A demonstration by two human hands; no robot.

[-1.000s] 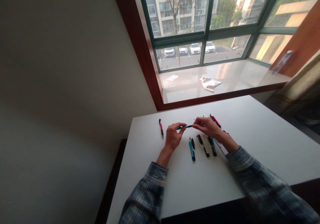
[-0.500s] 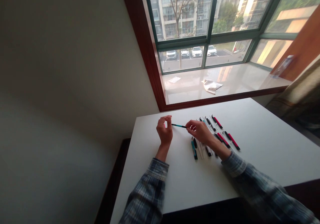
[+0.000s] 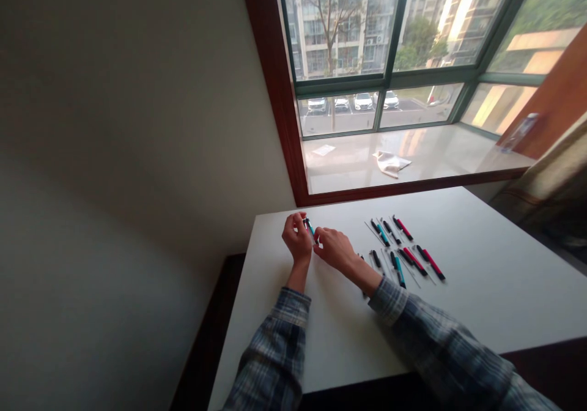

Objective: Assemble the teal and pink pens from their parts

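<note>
My left hand (image 3: 296, 238) and my right hand (image 3: 334, 247) meet near the far left part of the white table (image 3: 481, 282). Between their pinched fingers sits a teal and black pen (image 3: 310, 227), with a bit of pink showing by the left fingers. Both hands are closed on it. To the right lie several pens and pen parts (image 3: 403, 253) in rows, some teal, some pink, some black. My plaid sleeves (image 3: 275, 350) reach in from the near edge.
A wide window sill (image 3: 413, 157) behind the table holds a crumpled white cloth (image 3: 391, 162) and a small paper (image 3: 323, 150). A dark wooden window frame (image 3: 275, 93) rises at the table's far left. A curtain (image 3: 550, 191) hangs at the right.
Both hands moved left, away from the rows of pens, and came close together. The teal pen went from stretched between the hands to pinched short between them.
</note>
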